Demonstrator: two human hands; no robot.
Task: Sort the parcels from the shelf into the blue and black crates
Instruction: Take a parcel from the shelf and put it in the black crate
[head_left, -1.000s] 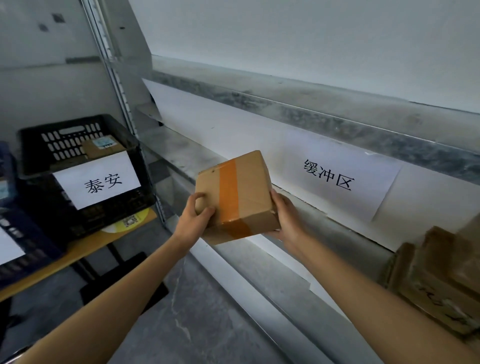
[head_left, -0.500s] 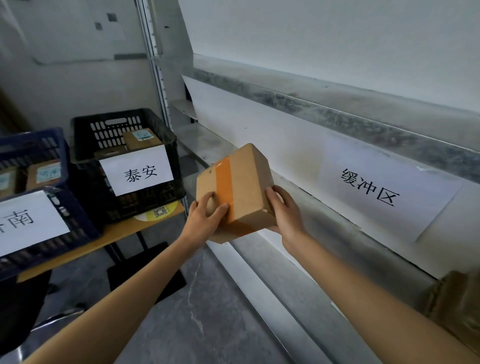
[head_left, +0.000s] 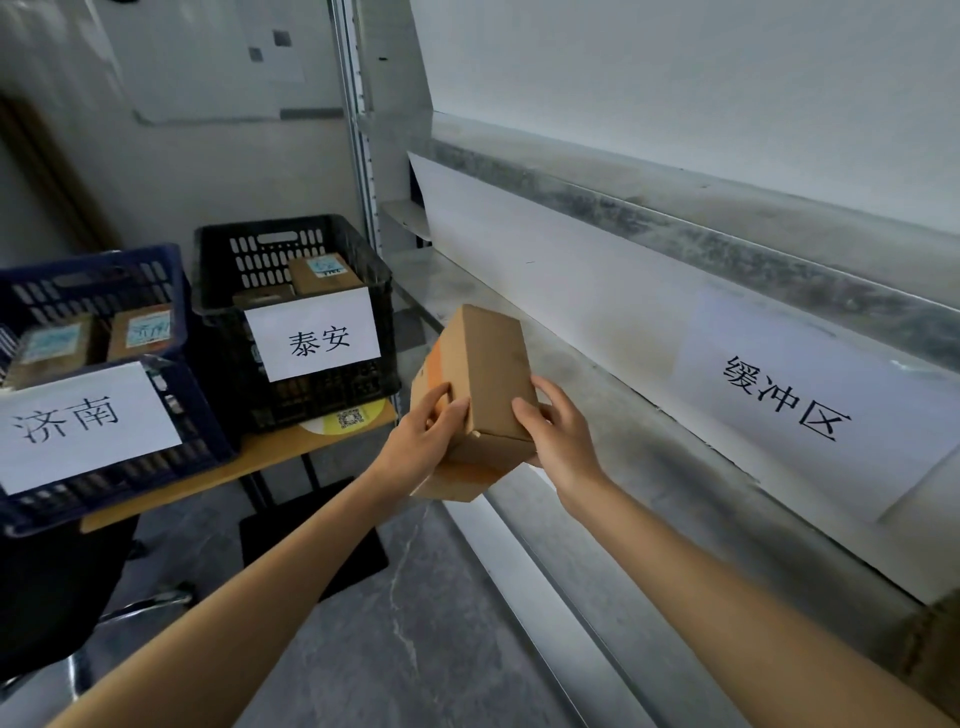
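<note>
A brown cardboard parcel (head_left: 488, 364) with orange tape hangs in the air in front of the metal shelf (head_left: 649, 441). My left hand (head_left: 423, 434) grips its left face and my right hand (head_left: 556, 431) grips its right side. To the left, a black crate (head_left: 228, 312) with a white paper sign holds two parcels. Further left a blue crate (head_left: 104, 270), also signed, holds two labelled parcels. Both crates stand on a wooden table (head_left: 270, 452).
A white sign (head_left: 779, 395) with characters is taped to the shelf's back. A cardboard parcel's corner (head_left: 935, 639) shows at the right edge on the shelf. Grey floor (head_left: 415, 623) lies below, with a black base under the table.
The view has swung left, bringing the blue crate into sight. The parcel has been turned in my hands, so its taped face now points left and a plain face shows.
</note>
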